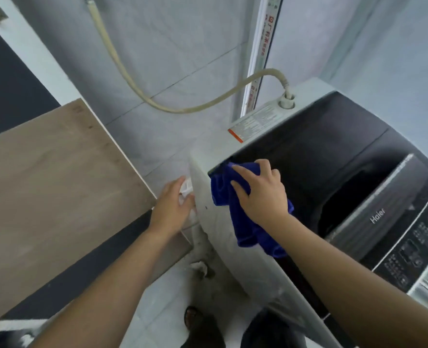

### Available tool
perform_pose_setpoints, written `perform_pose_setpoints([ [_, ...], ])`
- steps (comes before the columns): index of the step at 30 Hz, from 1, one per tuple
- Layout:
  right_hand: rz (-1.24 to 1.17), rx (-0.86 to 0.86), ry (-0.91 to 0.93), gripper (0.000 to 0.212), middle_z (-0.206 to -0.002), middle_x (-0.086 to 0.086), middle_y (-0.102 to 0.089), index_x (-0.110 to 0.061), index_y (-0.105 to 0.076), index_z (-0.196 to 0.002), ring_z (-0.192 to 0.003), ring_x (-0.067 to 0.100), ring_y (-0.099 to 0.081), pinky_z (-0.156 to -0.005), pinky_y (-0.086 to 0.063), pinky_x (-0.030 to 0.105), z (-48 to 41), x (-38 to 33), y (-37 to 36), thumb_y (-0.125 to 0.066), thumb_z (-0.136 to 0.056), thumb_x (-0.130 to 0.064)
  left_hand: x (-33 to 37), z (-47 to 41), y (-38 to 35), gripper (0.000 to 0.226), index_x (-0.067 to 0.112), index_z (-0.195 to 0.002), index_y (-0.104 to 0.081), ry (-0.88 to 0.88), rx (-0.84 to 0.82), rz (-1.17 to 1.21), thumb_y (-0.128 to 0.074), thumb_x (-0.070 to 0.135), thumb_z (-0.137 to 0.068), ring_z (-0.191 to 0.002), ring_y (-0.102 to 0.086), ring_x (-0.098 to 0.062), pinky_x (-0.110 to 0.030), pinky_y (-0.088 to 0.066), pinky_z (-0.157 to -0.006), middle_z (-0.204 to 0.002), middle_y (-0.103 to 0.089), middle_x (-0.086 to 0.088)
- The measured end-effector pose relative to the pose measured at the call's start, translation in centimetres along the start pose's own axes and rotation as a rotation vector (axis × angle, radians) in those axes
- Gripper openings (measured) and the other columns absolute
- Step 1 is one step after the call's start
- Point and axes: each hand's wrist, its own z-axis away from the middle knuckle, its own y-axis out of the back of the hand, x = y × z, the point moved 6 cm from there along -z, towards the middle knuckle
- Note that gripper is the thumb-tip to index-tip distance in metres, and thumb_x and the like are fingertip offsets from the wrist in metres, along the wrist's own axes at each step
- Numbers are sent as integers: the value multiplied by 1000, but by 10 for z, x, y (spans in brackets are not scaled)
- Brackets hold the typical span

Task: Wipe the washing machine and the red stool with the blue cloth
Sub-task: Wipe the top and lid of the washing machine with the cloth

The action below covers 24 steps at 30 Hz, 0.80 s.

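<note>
A: Head view, what's at the edges?

B: Right hand [260,190] lies flat, fingers spread, pressing the blue cloth [243,212] onto the top left edge of the washing machine [223,237]; cloth drapes over that rim & down the pale side panel. Left hand [171,205] is at the machine's side, fingers curled round sth white, can't tell what.

A: Room to move?

B: Narrow gap btw the machine & a wood-grain board [57,187] on the left; tiled floor below, a sandalled foot [191,318] at the bottom. Dark lid [321,156] is shut, wide & bare right of the cloth.

A: Any writing?

B: "Haier" on the front panel [377,216]; orange-edged sticker [255,121] at the rear, text too small; red characters on the white pipe [260,46], unreadable. Beige hose [172,106] plugs into the back corner. Red stool isn't in frame.
</note>
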Motion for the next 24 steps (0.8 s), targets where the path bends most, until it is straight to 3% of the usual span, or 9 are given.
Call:
perform_pose_setpoints([
  [5,6,70,-35,37,-131,4,-39,-39,-43,-128,-96,22,-43,-76,-45,37,8,-2,-4,-42,-92,-48,24,-38,-1,48,21,-141,-35,-197,1,-112,-46,31,-95,-135,-26,-16,-23,-19,-103,-149,-30,-4],
  [10,-13,124,-101,38,-131,4,-38,-38,-44,-128,-98,24,-42,-77,-43,36,-45,-1,-3,-41,-92,-48,35,-75,-16,49,21,-140,-37,-199,-6,-125,-45,36,-95,-140,-18,-20,-34,-23,-110,-153,-18,-5],
  [13,-24,131,-102,38,-130,6,-39,-37,-46,-128,-97,26,-43,-76,-42,37,-70,-1,-4,-41,-92,-48,27,-77,-17,50,26,-140,-37,-232,-31,-50,-43,41,-92,-138,-17,-8,-30,-26,-108,-154,-16,3],
  [18,-50,134,-93,38,-129,6,-40,-37,-47,-128,-94,27,-44,-76,-44,38,-83,0,-6,-41,-92,-48,18,-77,-13,48,37,-134,-42,-181,-46,48,-47,46,-87,-129,-23,2,-38,-36,-105,-142,-18,21],
  [24,-61,97,-171,37,-133,5,-35,-37,-43,-129,-98,25,-41,-78,-43,38,-49,-8,-4,-43,-92,-45,20,-79,-15,45,32,-133,-44,-187,-71,100,-53,35,-90,-134,-23,-5,-37,-38,-104,-151,-20,8],
])
